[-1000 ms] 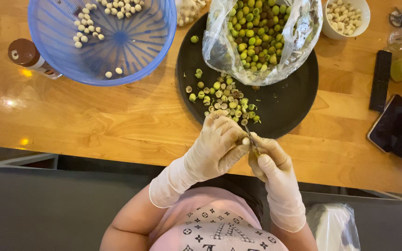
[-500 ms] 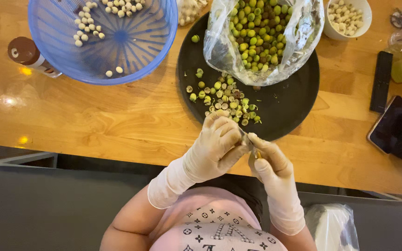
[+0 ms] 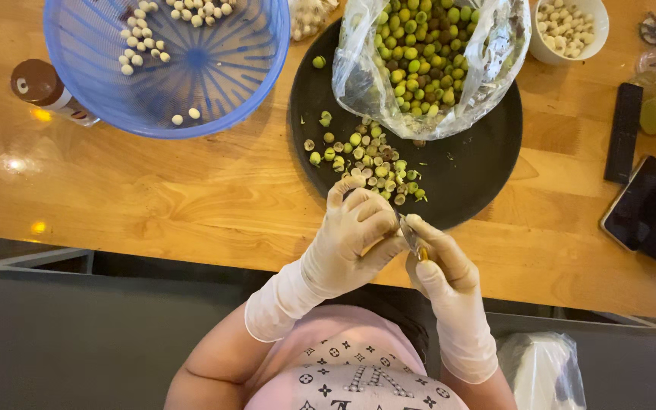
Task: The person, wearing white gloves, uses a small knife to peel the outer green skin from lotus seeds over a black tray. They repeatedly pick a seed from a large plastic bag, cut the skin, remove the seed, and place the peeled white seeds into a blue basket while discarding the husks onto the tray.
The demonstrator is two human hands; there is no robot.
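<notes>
Seen from above, a person in thin pale gloves works at the near edge of a wooden worktop [image 3: 153,205]. Over the last second the two hands have stayed pressed together in the same spot, and only the fingers have shifted slightly. The left hand [image 3: 358,228] has curled a little tighter, and the small blade [image 3: 409,237] now shows more clearly between the hands. That suggests the peeling of one seed is still under way, with nothing yet dropped or picked up.

The left hand is closed around a small seed, which its fingers hide. The right hand [image 3: 442,266] grips the short blade with thumb and forefinger, its tip meeting the left fingertips.

Just beyond the hands lies a round black tray [image 3: 480,175]. On its near left part sits a heap of green shells and husk scraps [image 3: 366,163]. On its far part rests an open clear plastic bag [image 3: 427,64] full of small round green and yellow-green seeds, some browner. To the far left stands a blue plastic basket [image 3: 184,64] holding a scatter of peeled cream-white seeds. A small white bowl [image 3: 571,26] of the same pale seeds sits far right.
</notes>
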